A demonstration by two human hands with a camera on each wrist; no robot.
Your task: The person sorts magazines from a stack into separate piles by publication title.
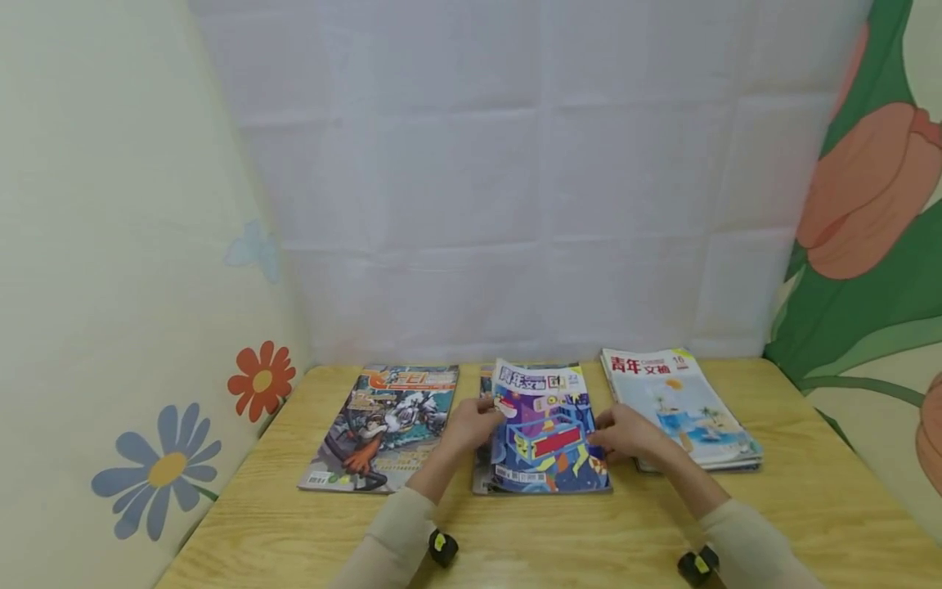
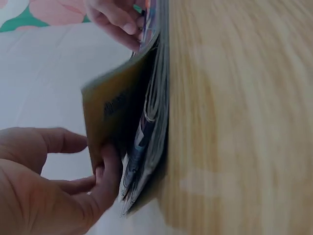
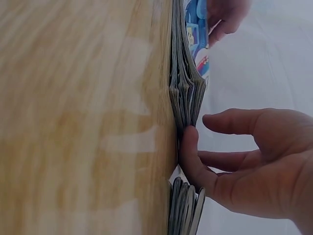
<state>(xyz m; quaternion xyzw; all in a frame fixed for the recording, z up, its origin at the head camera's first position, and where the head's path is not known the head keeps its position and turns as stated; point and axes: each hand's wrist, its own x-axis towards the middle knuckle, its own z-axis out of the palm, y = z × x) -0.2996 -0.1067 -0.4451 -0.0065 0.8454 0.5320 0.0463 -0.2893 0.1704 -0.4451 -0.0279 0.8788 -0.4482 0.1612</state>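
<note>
Three piles of magazines lie side by side on a wooden table (image 1: 809,499). A blue and purple magazine (image 1: 548,433) tops the middle pile. My left hand (image 1: 482,417) grips its left edge. In the left wrist view the fingers (image 2: 105,171) are tucked under the lifted magazine (image 2: 117,107), which stands off the pile below. My right hand (image 1: 611,433) holds the right edge. In the right wrist view one finger (image 3: 188,142) curls against the side of the pile (image 3: 183,88) down at the table, and the thumb (image 3: 230,120) hovers over the cover.
A comic magazine (image 1: 383,425) lies to the left of the middle pile. To the right is a stack with red characters on its cover (image 1: 684,405). A white cloth (image 1: 515,204) hangs behind, and flowered walls close in both sides. Bare wood runs along the front edge.
</note>
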